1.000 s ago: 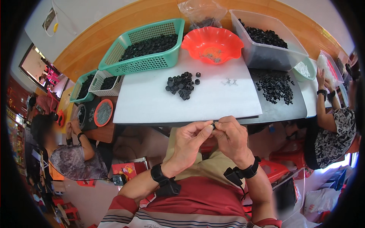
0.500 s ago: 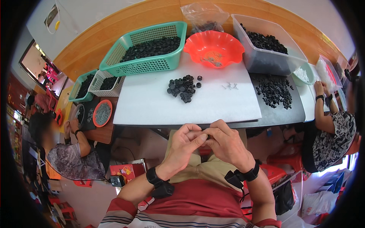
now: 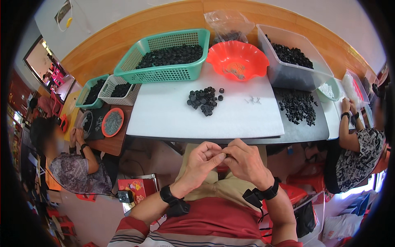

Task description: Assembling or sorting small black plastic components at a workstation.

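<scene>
My left hand (image 3: 204,163) and my right hand (image 3: 247,160) meet over my lap, just off the table's front edge. Both are closed, fingertips pinched together; whatever sits between them is too small and hidden to name. Beyond them a white foam sheet (image 3: 177,119) covers the tabletop. On it lies a heap of black round caps (image 3: 203,100), with two loose ones at its right. A few small pale pins (image 3: 253,100) lie farther right. Many small black parts (image 3: 298,108) are spread on a dark mat (image 3: 321,127) beside the sheet.
Along the back stand a green basket (image 3: 164,75) of black parts, a red scalloped bowl (image 3: 257,61) with thin pieces, and a clear bin (image 3: 294,76). Co-workers sit left (image 3: 78,168) and right (image 3: 360,160). An orange-rimmed bowl (image 3: 113,122) of grey pieces is at left.
The whole table scene sits slightly lower and farther right in view. My hands stay together with fingertips pinched, their fingers shifted only slightly.
</scene>
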`<action>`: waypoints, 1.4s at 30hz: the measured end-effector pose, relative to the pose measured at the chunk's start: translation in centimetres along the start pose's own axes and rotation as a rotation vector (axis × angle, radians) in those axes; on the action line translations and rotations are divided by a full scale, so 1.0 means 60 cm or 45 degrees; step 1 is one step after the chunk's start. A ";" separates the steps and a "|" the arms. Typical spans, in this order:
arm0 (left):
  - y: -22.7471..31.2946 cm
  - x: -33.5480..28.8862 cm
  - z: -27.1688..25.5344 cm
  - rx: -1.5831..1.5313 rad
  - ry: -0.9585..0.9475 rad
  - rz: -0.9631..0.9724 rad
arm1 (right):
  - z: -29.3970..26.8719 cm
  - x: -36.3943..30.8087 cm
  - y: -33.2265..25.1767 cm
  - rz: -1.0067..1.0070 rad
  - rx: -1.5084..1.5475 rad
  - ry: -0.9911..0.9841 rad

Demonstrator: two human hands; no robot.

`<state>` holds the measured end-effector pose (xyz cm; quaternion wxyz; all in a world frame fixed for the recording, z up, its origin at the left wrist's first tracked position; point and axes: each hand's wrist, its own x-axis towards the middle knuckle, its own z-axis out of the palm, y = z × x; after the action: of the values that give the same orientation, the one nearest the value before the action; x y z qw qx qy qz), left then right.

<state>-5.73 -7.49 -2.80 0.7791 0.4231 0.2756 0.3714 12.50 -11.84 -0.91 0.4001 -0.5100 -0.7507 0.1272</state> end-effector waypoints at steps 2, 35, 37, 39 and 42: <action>0.000 -0.001 -0.003 0.003 -0.039 0.000 | 0.000 0.000 -0.002 -0.006 -0.017 -0.012; 0.052 0.008 -0.056 0.746 0.267 0.394 | -0.034 0.051 0.081 0.297 0.080 0.285; 0.087 0.024 -0.064 0.853 0.334 0.457 | -0.034 0.052 0.080 0.305 0.101 0.285; 0.128 0.051 -0.077 0.895 0.357 0.546 | -0.035 0.051 0.080 0.320 0.118 0.290; 0.207 0.111 -0.117 1.061 0.517 0.732 | -0.039 0.052 0.076 0.379 0.109 0.246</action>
<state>-11.42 5.64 3.73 0.3436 0.6741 0.4176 0.5031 16.75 -7.63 -0.64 0.4683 -0.6080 -0.6189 0.1673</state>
